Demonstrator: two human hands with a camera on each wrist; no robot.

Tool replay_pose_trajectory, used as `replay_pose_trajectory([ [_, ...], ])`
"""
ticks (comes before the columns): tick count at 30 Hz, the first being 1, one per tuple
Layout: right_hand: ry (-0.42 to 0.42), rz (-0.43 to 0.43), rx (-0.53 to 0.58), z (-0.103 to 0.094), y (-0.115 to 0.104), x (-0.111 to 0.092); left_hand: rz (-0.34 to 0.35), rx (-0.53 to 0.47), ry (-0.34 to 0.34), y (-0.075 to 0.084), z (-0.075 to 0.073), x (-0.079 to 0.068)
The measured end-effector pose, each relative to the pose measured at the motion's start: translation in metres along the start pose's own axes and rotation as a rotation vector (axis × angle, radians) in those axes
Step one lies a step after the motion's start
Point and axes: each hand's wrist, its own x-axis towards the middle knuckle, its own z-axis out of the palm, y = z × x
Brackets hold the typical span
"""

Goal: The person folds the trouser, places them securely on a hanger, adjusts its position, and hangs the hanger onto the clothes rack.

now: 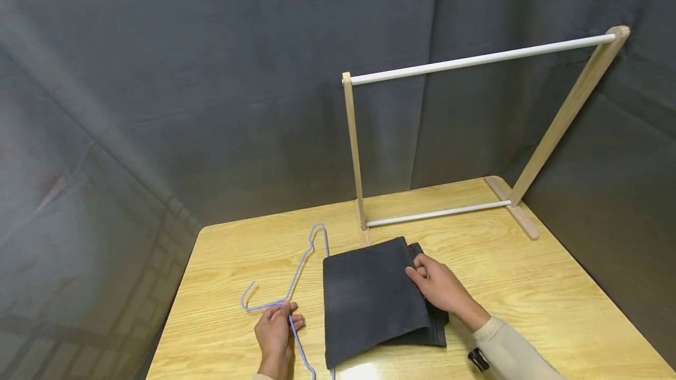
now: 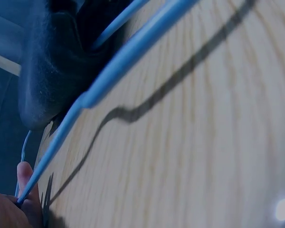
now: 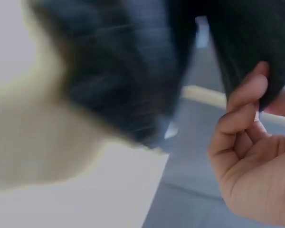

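Note:
My left hand [image 1: 276, 332] pinches a light blue wire clothes hanger [image 1: 299, 271] just below its neck; the hook points left. A folded black garment [image 1: 372, 304], perhaps trousers, lies over the hanger's bottom bar, which shows only at its upper and lower ends. In the left wrist view, one blue rod [image 2: 107, 37] runs into a fold of the dark cloth [image 2: 52, 71]. My right hand [image 1: 442, 287] pinches the garment's right edge between thumb and fingers. Under the upper layer, a lower layer sticks out to the right. Cloth hanging from the fingers shows in the right wrist view.
Behind the garment stands a rack with wooden uprights [image 1: 567, 119], a white top rail [image 1: 480, 60] and a lower white rod [image 1: 438, 214]. All this is on a wood-grain table [image 1: 222, 263], with dark grey curtains [image 1: 237, 104] around it.

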Motion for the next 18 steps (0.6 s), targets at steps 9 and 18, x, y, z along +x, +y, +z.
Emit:
replay_pose_trajectory([
  [9, 0.019, 0.106, -0.217, 0.024, 0.039, 0.001, -0.093, 0.176, 0.120, 0.003, 0.010, 0.008],
  [18, 0.042, 0.102, -0.302, 0.033, 0.035, 0.000, -0.026, 0.109, 0.111, 0.004, 0.012, 0.007],
])
